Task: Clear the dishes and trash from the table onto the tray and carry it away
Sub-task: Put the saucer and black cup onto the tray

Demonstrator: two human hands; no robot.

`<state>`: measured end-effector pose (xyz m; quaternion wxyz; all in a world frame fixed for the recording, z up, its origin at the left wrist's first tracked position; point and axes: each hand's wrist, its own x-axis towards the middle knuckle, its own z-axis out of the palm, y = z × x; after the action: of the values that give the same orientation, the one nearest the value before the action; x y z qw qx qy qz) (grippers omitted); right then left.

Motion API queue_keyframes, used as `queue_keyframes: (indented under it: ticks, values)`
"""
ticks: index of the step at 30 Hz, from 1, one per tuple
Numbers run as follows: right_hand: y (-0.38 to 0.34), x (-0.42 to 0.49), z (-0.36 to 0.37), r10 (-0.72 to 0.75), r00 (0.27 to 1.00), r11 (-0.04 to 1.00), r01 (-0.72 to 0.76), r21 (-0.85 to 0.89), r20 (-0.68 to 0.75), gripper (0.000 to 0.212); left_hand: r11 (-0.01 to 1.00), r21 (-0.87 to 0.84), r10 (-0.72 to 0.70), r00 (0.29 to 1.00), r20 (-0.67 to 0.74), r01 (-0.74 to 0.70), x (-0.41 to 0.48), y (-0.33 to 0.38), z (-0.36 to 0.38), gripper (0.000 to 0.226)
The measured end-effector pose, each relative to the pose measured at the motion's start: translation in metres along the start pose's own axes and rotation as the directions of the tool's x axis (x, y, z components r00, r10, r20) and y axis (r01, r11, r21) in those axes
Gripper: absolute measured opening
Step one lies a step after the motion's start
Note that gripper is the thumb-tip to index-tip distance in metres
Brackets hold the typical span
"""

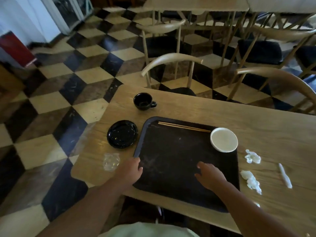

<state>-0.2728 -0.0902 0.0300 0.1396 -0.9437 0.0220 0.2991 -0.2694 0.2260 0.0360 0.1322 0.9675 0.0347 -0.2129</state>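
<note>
A dark rectangular plastic tray (179, 161) with rounded corners was seen lying flat on the light wooden table (256, 127); a pair of pale wooden chopsticks (184, 126) lay along its far edge, and a small round white bowl (224, 139) sat in its far right corner, overlapping the rim; the left hand (131, 168) was placed at the tray's left rim, the fingers curled loosely over the edge, though whether the rim was actually gripped could not be told; the right hand (211, 175) was held over the tray's near middle, fingers spread and empty, and contact with the surface could not be judged; to the left of the tray, on the table, a round glossy black saucer (122, 134) was set just beside the rim, and a black ceramic cup (143, 101) with a side handle stood farther back, apart from both; a crumpled clear plastic wrapper (110, 161) lay near the left hand; to the right of the tray, two crumpled white tissues (253, 157) (251, 181) and a thin white paper sleeve (285, 176) were scattered on the bare wood; curved-back wooden chairs (171, 64) stood beyond the table on a checkered floor (56, 103).
</note>
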Motion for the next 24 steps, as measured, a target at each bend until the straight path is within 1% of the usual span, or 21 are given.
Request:
queue_keyframes:
  ticks: [1,3,5,7,10,14,16,19,20,21,22,24]
  values:
    - [-0.005,0.007,-0.002,-0.013,0.999,1.000,0.014,-0.014,0.031,0.039,1.000,0.010,-0.015,1.000,0.010,0.014,0.002,-0.008,-0.006,0.041]
    - [-0.016,0.021,-0.008,-0.040,0.995,0.998,0.044,-0.041,0.095,0.040,0.999,0.043,-0.002,1.000,0.021,0.001,0.008,-0.026,-0.020,0.034]
    - [-0.030,0.039,-0.018,-0.057,0.992,0.996,0.064,-0.059,0.117,0.038,0.998,0.068,0.005,1.000,-0.014,-0.004,0.020,-0.043,-0.037,0.031]
    - [-0.047,0.059,-0.030,-0.068,0.994,0.994,0.075,-0.076,0.089,0.035,0.998,0.063,-0.007,0.998,-0.059,0.010,0.035,-0.058,-0.053,0.035]
    - [-0.077,0.092,-0.048,-0.088,0.995,0.991,0.092,-0.099,0.045,0.033,0.997,0.074,0.004,0.995,-0.101,0.004,0.062,-0.081,-0.075,0.033]
    - [-0.120,0.141,-0.066,-0.070,0.998,0.996,0.070,-0.049,-0.005,0.028,0.998,0.048,-0.029,0.995,-0.093,0.034,0.097,-0.114,-0.094,0.030]
    - [-0.141,0.169,-0.073,-0.058,0.998,0.998,0.058,0.000,-0.010,0.023,0.998,0.004,-0.056,0.993,-0.106,0.057,0.112,-0.127,-0.098,0.026]
    - [-0.162,0.206,-0.086,0.006,0.999,0.995,-0.002,0.104,-0.039,0.013,0.994,-0.065,-0.095,0.990,-0.108,0.088,0.128,-0.145,-0.096,0.024]
    - [-0.167,0.217,-0.090,0.024,0.998,0.986,-0.014,0.163,-0.057,0.016,0.990,-0.096,-0.109,0.989,-0.100,0.099,0.132,-0.150,-0.095,0.026]
    - [-0.169,0.226,-0.094,0.047,0.997,0.968,-0.029,0.248,-0.064,0.024,0.986,-0.127,-0.119,0.989,-0.091,0.108,0.136,-0.154,-0.092,0.027]
    - [-0.171,0.235,-0.097,0.078,0.995,0.942,-0.054,0.331,-0.062,0.032,0.981,-0.154,-0.127,0.989,-0.081,0.114,0.141,-0.158,-0.088,0.030]
    - [-0.176,0.250,-0.103,0.135,0.989,0.878,-0.093,0.470,-0.057,0.039,0.965,-0.222,-0.156,0.986,-0.056,0.140,0.147,-0.162,-0.082,0.037]
